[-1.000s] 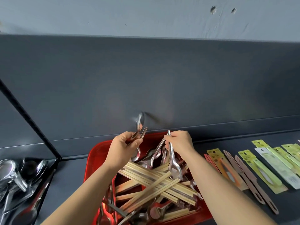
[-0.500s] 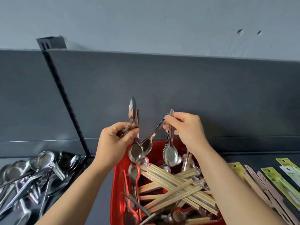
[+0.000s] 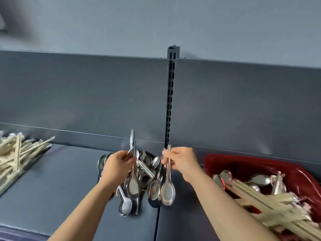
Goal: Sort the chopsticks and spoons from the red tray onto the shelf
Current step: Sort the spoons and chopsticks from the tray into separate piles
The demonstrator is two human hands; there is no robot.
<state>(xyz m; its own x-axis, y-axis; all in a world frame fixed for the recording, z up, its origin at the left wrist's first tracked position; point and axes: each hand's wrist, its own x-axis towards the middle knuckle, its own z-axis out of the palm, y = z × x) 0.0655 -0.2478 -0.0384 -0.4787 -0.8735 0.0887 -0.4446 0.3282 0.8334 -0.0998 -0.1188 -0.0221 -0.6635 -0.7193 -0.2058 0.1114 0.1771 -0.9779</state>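
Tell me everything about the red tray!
The red tray is shiny plastic with a raised, rounded rim. It sits on the grey shelf at the right, against the back panel, partly cut off by the picture's edge. Inside lies a jumble of pale wooden chopsticks, lying slantwise, with metal spoons under and among them. Neither hand touches it.
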